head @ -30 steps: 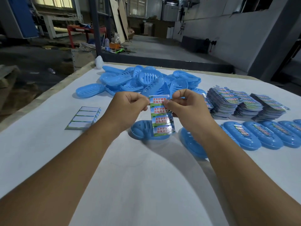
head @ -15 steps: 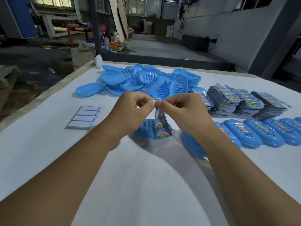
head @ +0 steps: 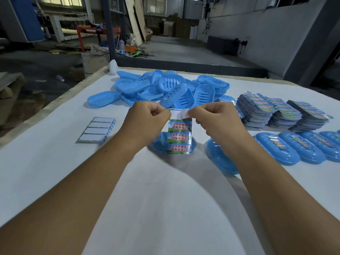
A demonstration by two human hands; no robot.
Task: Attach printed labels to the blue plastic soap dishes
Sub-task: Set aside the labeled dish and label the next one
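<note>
A: What are the two hands doing?
B: Both are up over the middle of the tabletop (head: 55,181). The left hand (head: 147,122) pinches the top left corner of a label sheet (head: 179,137), and the right hand (head: 215,122) pinches a label (head: 184,114) peeled up at the sheet's top edge, its white back showing

A: How many labels remain on that sheet?
B: Three printed ones, stacked top to bottom, with a bare white strip above them

A: And the soap dishes?
B: One soap dish (head: 160,146) lies on the tabletop just behind the hanging sheet, partly hidden by it and the left wrist. A second, upturned dish (head: 220,161) sits under the right forearm. Along the right edge there is a row of labelled dishes (head: 287,150); four show, the last cut off by the frame, so I cannot tell how many there are beyond it

A: Unlabelled stock?
B: A loose pile of blue dishes (head: 169,89) near the far edge, overlapping too much to count

A: Spare labels?
B: Three stacks of label sheets (head: 283,113) toward the far right, side by side, and a spent backing sheet (head: 95,131) with four blank white slots near the left edge
</note>
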